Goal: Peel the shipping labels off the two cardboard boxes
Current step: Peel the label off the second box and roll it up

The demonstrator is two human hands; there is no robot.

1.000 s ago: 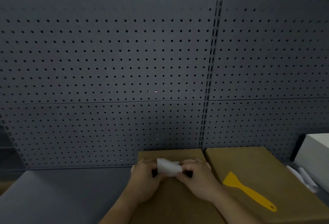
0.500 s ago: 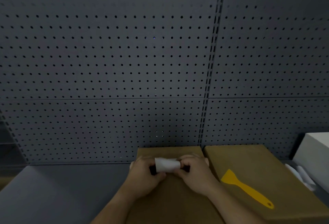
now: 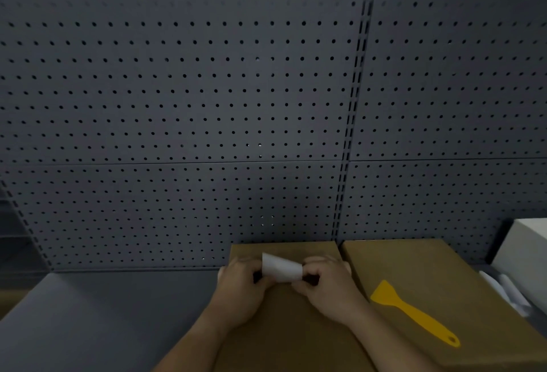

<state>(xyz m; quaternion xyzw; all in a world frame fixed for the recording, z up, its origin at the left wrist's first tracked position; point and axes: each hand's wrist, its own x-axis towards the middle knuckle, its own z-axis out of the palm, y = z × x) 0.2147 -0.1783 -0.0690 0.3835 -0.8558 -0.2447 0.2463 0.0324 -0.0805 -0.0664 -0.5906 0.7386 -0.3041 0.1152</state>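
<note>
Two brown cardboard boxes lie side by side at the bottom of the view. Over the left box [image 3: 284,249] both hands hold a white shipping label [image 3: 281,268], curled into a loose roll. My left hand [image 3: 241,288] pinches its left end and my right hand [image 3: 327,286] pinches its right end. The label is lifted off the box top. The right box [image 3: 414,265] shows no label on its visible top. A yellow plastic scraper [image 3: 414,312] lies on that box, blade toward the back.
A dark grey pegboard wall [image 3: 207,105] rises right behind the boxes. A grey tabletop [image 3: 103,312] stretches to the left. At the right edge stands a white box [image 3: 524,250] with white crumpled paper [image 3: 503,291] beside it.
The label has been rolled tighter between the two hands, which stay close together over the left box. The scraper has not moved.
</note>
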